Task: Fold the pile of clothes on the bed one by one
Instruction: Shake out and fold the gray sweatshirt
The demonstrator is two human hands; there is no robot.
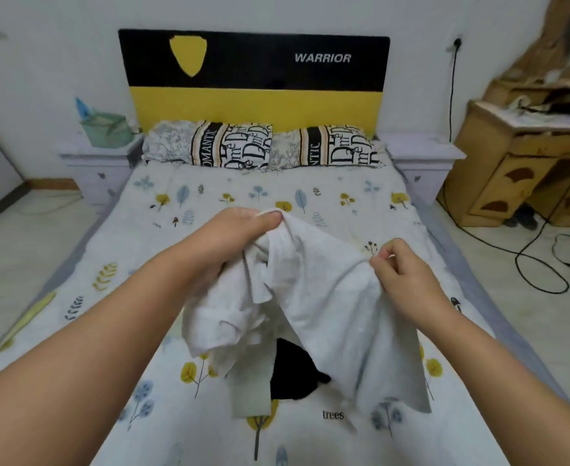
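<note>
A white shirt hangs above the middle of the bed, held up between both hands. My left hand grips its upper edge near the collar, fingers curled into the cloth. To the right and slightly lower, my right hand pinches the other shoulder. The shirt's sleeves and hem droop down onto the sheet. Beneath it lies a black garment, mostly hidden by the white cloth.
Two patterned pillows lie against the black and yellow headboard. A white nightstand stands on the left, another on the right. A wooden cabinet and black cables on the floor are at the right.
</note>
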